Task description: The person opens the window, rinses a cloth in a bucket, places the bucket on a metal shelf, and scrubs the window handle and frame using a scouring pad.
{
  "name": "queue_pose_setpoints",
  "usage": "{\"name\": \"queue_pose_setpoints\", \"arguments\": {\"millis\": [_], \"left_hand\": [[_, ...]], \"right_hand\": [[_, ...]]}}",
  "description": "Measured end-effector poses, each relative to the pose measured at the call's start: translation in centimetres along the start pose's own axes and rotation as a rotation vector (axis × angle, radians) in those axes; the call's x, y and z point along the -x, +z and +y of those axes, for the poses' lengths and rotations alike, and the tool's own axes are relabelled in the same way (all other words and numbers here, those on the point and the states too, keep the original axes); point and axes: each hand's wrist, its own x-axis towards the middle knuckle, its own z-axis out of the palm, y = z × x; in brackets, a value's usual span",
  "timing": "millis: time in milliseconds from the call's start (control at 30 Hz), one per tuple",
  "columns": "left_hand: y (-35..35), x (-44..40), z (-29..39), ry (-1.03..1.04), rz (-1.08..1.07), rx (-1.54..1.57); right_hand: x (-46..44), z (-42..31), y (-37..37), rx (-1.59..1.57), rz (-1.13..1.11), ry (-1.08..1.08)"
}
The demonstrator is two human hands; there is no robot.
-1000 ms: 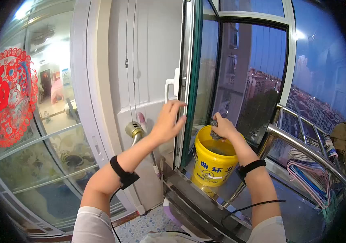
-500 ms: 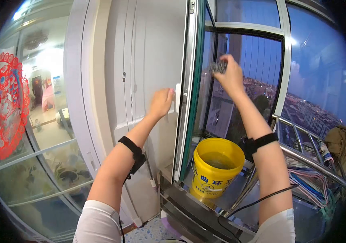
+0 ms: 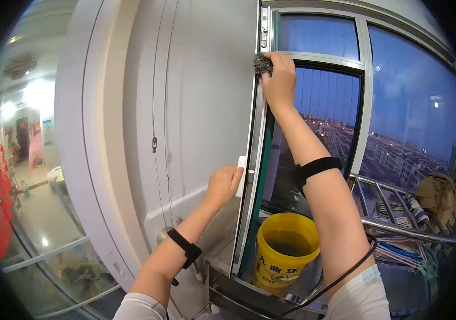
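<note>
A grey steel wool scrubber (image 3: 262, 64) is pinched in the fingers of my right hand (image 3: 281, 80), against the upper edge of the open window sash (image 3: 254, 133). Lower on the same sash, my left hand (image 3: 223, 184) is closed around the white window handle (image 3: 242, 172), with part of the handle showing above and below the fingers. Beneath my right forearm stands a yellow bucket (image 3: 270, 274) with dark water (image 3: 292, 246) in it.
Metal rails (image 3: 409, 228) run along the right, with several clothes hangers (image 3: 398, 253) and a brown cloth bag (image 3: 437, 194) by them. Thin cords (image 3: 155, 106) hang before the white wall at left. A black cable trails from my right arm.
My right hand has risen with the scrubber, from beside the glass to the sash's edge. The view has tilted upward. My left hand stays at the handle.
</note>
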Motion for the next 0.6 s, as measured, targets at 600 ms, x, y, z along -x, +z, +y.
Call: {"name": "queue_pose_setpoints", "arguments": {"millis": [600], "left_hand": [[0.5,0.7,0.2,-0.068,0.079,-0.020]], "right_hand": [[-6.7,2.2,2.9,0.319,-0.009,-0.069]]}}
